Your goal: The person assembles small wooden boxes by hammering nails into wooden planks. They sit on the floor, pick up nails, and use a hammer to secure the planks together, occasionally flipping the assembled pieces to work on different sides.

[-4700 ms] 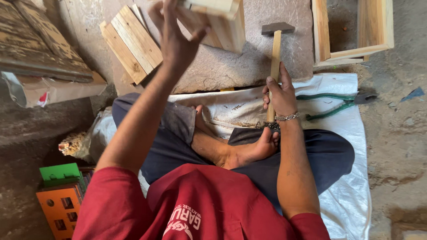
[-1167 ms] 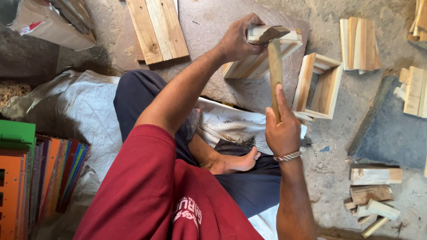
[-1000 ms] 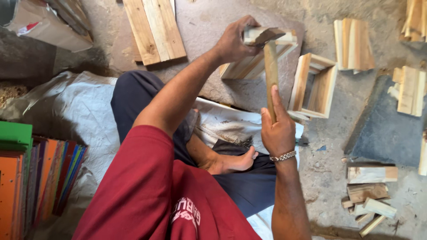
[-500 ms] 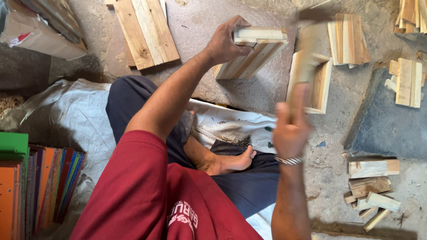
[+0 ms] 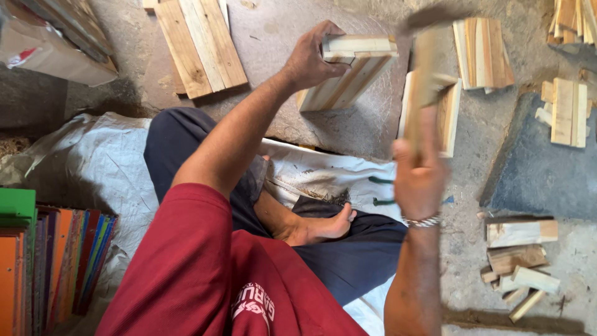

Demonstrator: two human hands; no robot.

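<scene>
From the head camera, the left hand (image 5: 311,56) clamps its fingers over the top end of a small wooden box frame (image 5: 348,68) standing tilted on the flat stone slab (image 5: 280,37), near the slab's middle. The right hand (image 5: 418,177) is closed around the wooden handle of a hammer (image 5: 426,68), raised and motion-blurred (its head is only a dark smear near the top edge). A good strike, I judge, needs the frame pressed firmly down and the left fingers kept away from the struck joint. Room is tight: a second open frame (image 5: 444,109) sits at the slab's right edge, plank stacks (image 5: 199,43) at its upper left, offcuts (image 5: 516,261) lower right.
</scene>
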